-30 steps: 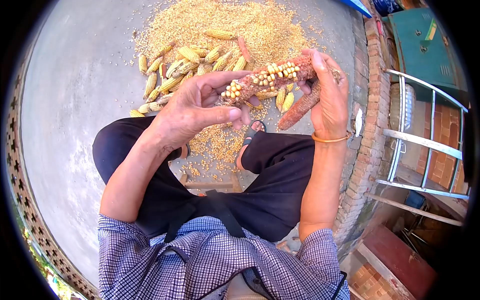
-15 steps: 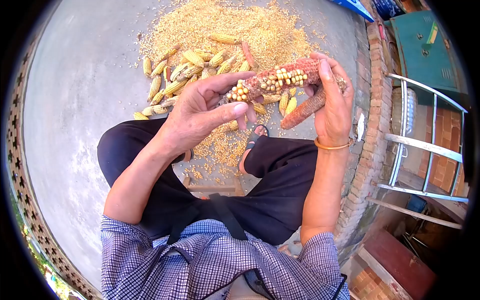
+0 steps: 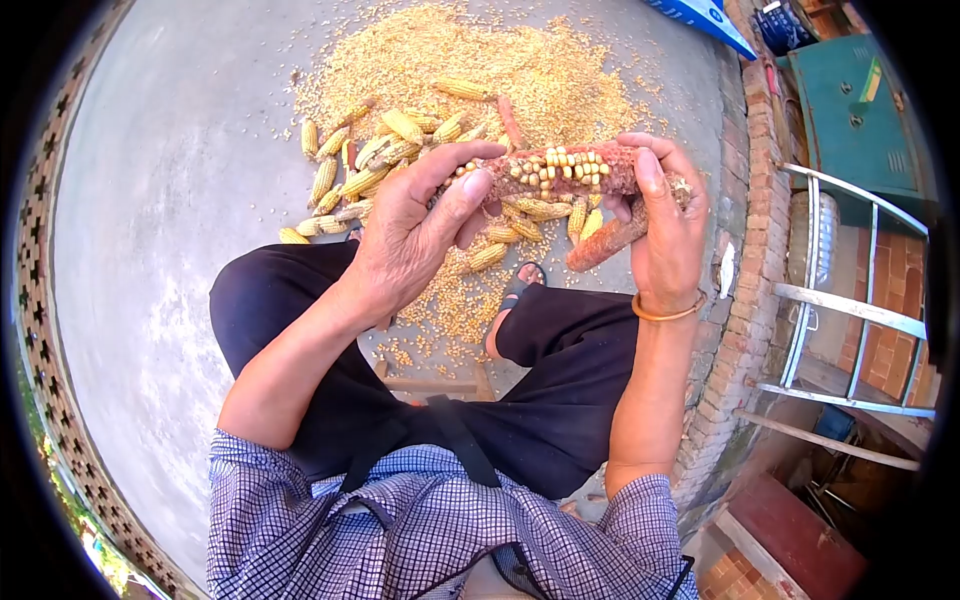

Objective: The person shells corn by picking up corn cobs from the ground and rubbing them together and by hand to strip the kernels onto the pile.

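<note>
Left thumb has shifted from the near side of the part-shelled ear up over its left end. A kernel band remains mid-ear; judged unfinished. Left hand: half-closed, pinching that end. Right hand: curled round the ear's opposite end, also gripping a bare cob, slanted on the ear's near side. Beyond the ear, on the floor: yellow ears; farther, loose kernels.

Grey floor, broad scatter of yellow kernels, pile of corn ears
</note>
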The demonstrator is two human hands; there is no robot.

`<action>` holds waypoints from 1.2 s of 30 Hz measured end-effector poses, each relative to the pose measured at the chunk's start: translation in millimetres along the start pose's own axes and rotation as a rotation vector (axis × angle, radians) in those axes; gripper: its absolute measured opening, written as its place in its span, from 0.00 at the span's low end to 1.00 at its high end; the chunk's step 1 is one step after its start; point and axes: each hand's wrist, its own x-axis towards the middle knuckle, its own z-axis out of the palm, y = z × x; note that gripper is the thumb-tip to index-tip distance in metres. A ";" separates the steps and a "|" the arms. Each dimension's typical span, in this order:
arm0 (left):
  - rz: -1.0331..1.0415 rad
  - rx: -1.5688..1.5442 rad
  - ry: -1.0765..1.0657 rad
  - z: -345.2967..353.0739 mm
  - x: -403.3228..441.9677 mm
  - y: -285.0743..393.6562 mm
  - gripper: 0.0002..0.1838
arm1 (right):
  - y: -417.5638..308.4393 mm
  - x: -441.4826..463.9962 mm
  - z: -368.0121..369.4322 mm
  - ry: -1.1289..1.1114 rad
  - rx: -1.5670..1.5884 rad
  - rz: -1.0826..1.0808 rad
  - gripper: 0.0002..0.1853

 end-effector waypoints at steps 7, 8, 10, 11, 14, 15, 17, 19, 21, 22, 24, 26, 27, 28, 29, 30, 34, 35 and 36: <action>0.162 0.280 0.176 1.1 4.3 -20.4 0.18 | 4.8 -6.8 13.8 0.104 -0.092 -0.126 0.06; 0.136 0.282 0.180 1.4 3.9 -20.3 0.18 | 6.2 -8.0 15.2 0.125 -0.108 -0.142 0.05; 0.086 0.286 0.190 2.3 4.3 -16.4 0.18 | 6.6 -9.4 18.8 0.157 -0.127 -0.168 0.05; 0.100 0.304 0.200 2.5 4.4 -16.7 0.18 | 6.2 -10.5 20.9 0.171 -0.130 -0.179 0.05; 0.103 0.368 0.214 3.0 3.1 -17.9 0.18 | 5.6 -12.6 24.0 0.206 -0.157 -0.220 0.04; 0.082 0.396 0.206 1.7 3.4 -17.9 0.18 | 5.4 -12.5 24.9 0.217 -0.168 -0.237 0.04; 0.027 0.364 0.201 0.2 4.3 -18.9 0.19 | 9.6 -14.2 25.5 0.205 -0.176 -0.254 0.04; -0.038 0.245 0.203 -0.8 5.3 -21.4 0.20 | 11.0 -17.0 25.9 0.216 -0.183 -0.256 0.04; -0.055 0.160 0.187 0.3 5.7 -20.8 0.20 | 9.9 -18.5 27.1 0.246 -0.188 -0.244 0.03; -0.062 0.117 0.173 1.3 6.2 -20.2 0.20 | 8.0 -18.3 26.3 0.239 -0.182 -0.245 0.04; -0.195 -0.052 0.091 0.5 5.4 -8.2 0.19 | 3.5 -17.4 21.6 0.223 -0.173 -0.244 0.04; -0.270 -0.223 0.014 -2.1 4.7 -5.4 0.19 | 11.7 -8.0 6.4 0.179 -0.281 -0.396 0.05; -0.277 -0.312 -0.024 -3.8 4.3 -8.1 0.18 | 12.0 -4.1 4.8 0.157 -0.335 -0.473 0.05; -0.284 -0.401 -0.063 -4.7 4.4 -9.6 0.18 | 9.5 -5.3 4.5 0.141 -0.301 -0.439 0.05; -0.288 -0.431 -0.066 -4.8 5.4 -7.7 0.17 | 3.7 -7.8 5.6 0.124 -0.265 -0.404 0.05; -0.293 -0.460 -0.068 -4.8 6.1 -4.3 0.17 | 0.3 -9.0 7.3 0.108 -0.229 -0.367 0.06; -0.300 -0.500 -0.051 -8.2 5.3 -6.0 0.15 | 1.6 -9.9 8.3 0.101 -0.262 -0.436 0.06; -0.303 -0.494 -0.038 -8.8 4.5 -5.4 0.15 | 0.5 -12.4 10.2 0.112 -0.265 -0.431 0.06; -0.305 -0.487 -0.028 -9.0 4.1 -4.7 0.14 | 0.0 -14.0 11.8 0.126 -0.269 -0.429 0.06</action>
